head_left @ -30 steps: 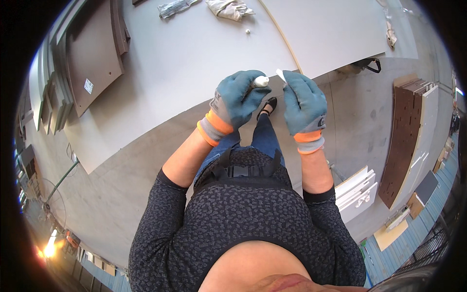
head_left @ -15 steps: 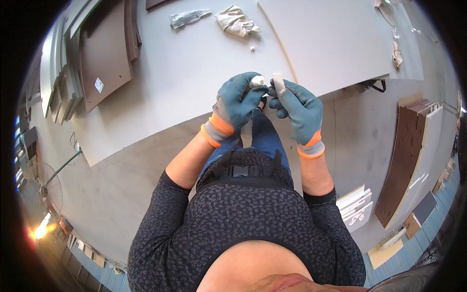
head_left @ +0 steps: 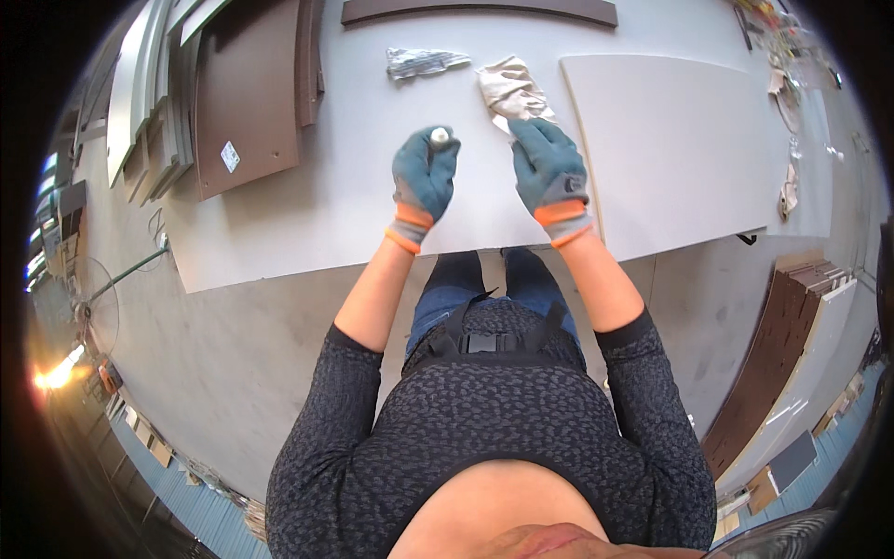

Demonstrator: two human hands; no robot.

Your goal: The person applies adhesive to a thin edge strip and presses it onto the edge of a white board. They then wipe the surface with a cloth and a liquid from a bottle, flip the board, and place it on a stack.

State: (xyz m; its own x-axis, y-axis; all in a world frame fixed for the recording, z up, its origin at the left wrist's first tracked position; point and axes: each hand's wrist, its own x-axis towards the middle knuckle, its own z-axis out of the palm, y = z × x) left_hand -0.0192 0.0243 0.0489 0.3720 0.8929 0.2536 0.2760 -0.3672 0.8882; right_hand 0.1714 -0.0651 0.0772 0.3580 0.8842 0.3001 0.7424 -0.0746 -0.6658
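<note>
My left hand (head_left: 425, 179), in a teal and grey glove with an orange cuff, is closed around a slim tube with a white rounded end (head_left: 440, 137) pointing up. Its lower part is hidden in the fist. My right hand (head_left: 551, 170), gloved alike, reaches over the table beside a crumpled beige cloth (head_left: 512, 86). A small flat white piece (head_left: 503, 123) shows at its fingertips, pinched there. Just left of the cloth lies a crumpled clear plastic bag (head_left: 424, 62). The light panel (head_left: 670, 149) is right of my right hand.
Brown panels (head_left: 244, 102) and pale boards (head_left: 140, 88) stack at the table's left. A long dark strip (head_left: 480, 9) lies along the far side of the pale tabletop (head_left: 326, 214). More brown boards (head_left: 768, 345) stand on the floor at right.
My hands have moved apart and farther over the table, the right one toward the cloth with the white piece. The small white round thing on the table is out of sight. My view has shifted.
</note>
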